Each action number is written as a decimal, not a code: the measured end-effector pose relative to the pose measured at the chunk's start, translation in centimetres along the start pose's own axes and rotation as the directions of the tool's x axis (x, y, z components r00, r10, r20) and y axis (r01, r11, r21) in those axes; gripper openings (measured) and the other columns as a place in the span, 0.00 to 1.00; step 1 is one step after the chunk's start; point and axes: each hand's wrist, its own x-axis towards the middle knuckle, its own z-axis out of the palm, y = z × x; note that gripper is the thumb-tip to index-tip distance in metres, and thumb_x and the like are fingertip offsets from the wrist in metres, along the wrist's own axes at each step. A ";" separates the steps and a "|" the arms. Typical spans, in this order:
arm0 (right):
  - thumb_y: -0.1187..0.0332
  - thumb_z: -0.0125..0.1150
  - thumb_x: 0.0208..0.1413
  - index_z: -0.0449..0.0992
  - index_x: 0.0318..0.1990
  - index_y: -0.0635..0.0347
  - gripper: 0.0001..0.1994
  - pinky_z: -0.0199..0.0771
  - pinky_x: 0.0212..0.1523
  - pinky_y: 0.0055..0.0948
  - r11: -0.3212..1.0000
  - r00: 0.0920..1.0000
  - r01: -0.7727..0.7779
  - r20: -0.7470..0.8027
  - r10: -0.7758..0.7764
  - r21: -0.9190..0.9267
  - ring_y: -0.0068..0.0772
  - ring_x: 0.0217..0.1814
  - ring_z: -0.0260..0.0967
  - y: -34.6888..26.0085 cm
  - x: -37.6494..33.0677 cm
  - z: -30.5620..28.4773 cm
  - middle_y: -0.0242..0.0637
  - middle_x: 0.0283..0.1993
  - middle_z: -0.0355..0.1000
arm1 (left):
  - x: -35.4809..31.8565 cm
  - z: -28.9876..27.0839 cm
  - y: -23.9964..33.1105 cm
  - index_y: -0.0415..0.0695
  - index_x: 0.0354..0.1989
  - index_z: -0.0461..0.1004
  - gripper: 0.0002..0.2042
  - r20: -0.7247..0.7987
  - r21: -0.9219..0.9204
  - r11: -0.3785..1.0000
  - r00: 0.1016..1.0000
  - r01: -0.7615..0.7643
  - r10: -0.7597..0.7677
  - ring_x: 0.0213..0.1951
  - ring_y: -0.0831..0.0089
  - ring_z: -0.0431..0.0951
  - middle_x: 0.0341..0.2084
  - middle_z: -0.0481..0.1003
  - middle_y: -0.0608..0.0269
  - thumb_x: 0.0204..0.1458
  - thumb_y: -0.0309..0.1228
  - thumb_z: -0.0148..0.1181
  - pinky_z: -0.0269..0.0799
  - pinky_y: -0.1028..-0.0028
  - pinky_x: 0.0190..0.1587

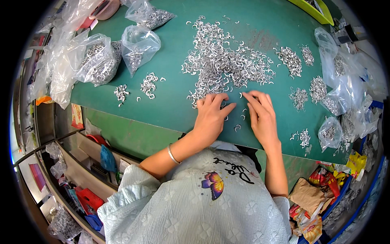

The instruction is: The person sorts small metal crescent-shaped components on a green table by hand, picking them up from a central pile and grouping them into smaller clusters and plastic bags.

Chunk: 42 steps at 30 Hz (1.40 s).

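A large heap of small, C-shaped silvery metal pieces (221,61) lies spread over the green tabletop (170,81). At the heap's near edge is my left hand (211,116), its bent fingers touching the pieces and its thumb held apart. A few pieces show in the gap between that thumb and forefinger. My right hand (262,116) rests just to the right, thumb and forefinger apart. One loose curved piece (240,95) lies by its forefinger tip. Several more loose pieces (237,127) lie on the tabletop between the hands.
Small sorted-looking piles (289,61) lie at the right, beside clear plastic bags (330,132). At the left stand filled plastic bags (99,61) and two small piles (149,85). A yellow-green tray (315,10) sits at the far right. Shelving (87,148) flanks my left side.
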 end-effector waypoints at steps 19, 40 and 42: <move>0.75 0.66 0.46 0.76 0.35 0.61 0.08 0.65 0.43 0.36 0.992 0.995 0.042 0.097 -0.030 -0.120 0.40 0.41 0.65 1.0 -1.7 -1.5 0.35 0.38 0.66 | -1.6 -1.1 1.3 0.45 0.41 0.76 0.11 0.038 -0.105 0.992 0.997 0.068 -0.064 0.42 0.62 0.68 0.40 0.69 0.62 0.48 0.26 0.65 0.58 0.64 0.44; 0.84 0.61 0.52 0.74 0.38 0.67 0.07 0.69 0.38 0.23 0.713 0.941 -0.316 0.113 0.318 0.626 0.22 0.36 0.69 -0.8 -5.1 -0.9 0.34 0.39 0.72 | -0.4 -1.6 3.1 0.38 0.36 0.78 0.05 0.253 -0.675 0.653 0.939 0.344 -0.234 0.36 0.73 0.77 0.37 0.79 0.60 0.51 0.20 0.64 0.70 0.75 0.37; 0.84 0.59 0.55 0.74 0.40 0.68 0.07 0.70 0.40 0.23 0.455 0.913 -0.344 0.181 0.365 0.821 0.22 0.38 0.69 -1.0 -5.5 -0.2 0.34 0.40 0.73 | -0.5 -1.4 3.1 0.38 0.37 0.78 0.06 0.197 -0.703 0.650 0.957 0.288 -0.212 0.37 0.73 0.77 0.38 0.79 0.60 0.51 0.19 0.64 0.71 0.75 0.39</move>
